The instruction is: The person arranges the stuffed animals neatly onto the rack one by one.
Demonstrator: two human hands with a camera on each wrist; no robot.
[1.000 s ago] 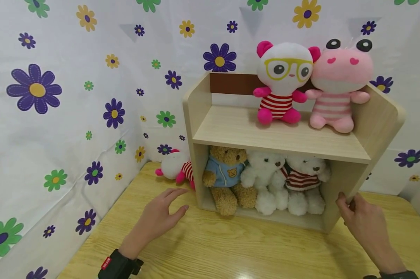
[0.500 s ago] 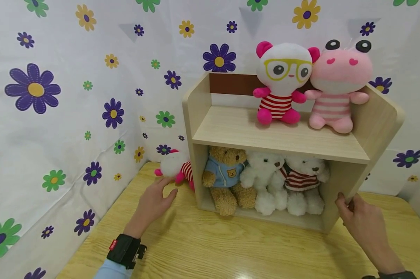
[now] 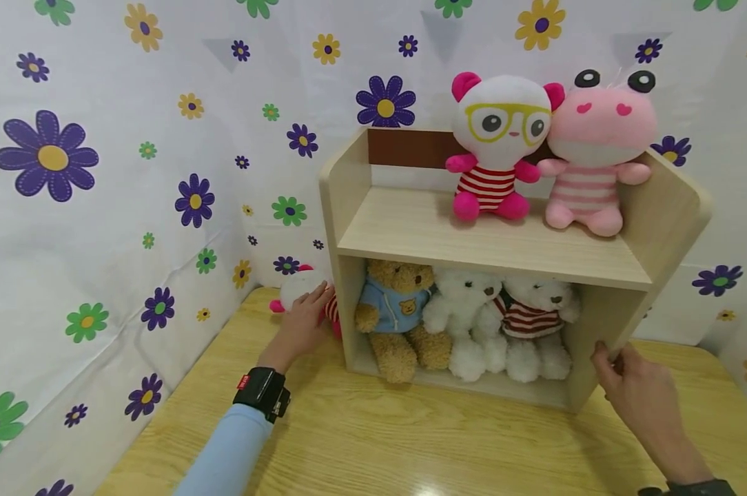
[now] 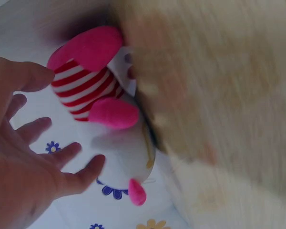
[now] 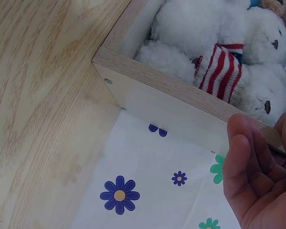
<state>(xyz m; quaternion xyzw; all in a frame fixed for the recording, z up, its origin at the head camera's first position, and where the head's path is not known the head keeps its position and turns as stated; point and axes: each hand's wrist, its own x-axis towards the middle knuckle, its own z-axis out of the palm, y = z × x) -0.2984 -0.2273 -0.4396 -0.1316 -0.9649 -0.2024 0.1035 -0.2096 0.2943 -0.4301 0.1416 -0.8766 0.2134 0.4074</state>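
Note:
A plush panda (image 3: 295,284) with pink ears and a red-and-white striped body lies on the table beside the shelf's left side, partly hidden by my left hand (image 3: 298,329). In the left wrist view that hand's fingers (image 4: 64,155) are spread close to the panda's striped body (image 4: 83,90); whether the thumb touches it I cannot tell. My right hand (image 3: 645,394) pinches the front edge of the right side panel of a small wooden shelf (image 3: 491,265). From the right wrist view, its fingers (image 5: 240,148) lie against that panel.
Another glasses-wearing panda (image 3: 494,127) and a pink striped plush (image 3: 587,186) sit on the upper board. Below sit a brown bear (image 3: 401,310) in a blue hoodie, a white bear (image 3: 466,313) and a striped-shirt white bear (image 3: 535,327). Flowered cloth (image 3: 131,275) hangs behind the table (image 3: 361,441).
My left hand has moved forward from the table in front of the shelf to over the lying panda. The right hand has kept its grip on the shelf's side panel.

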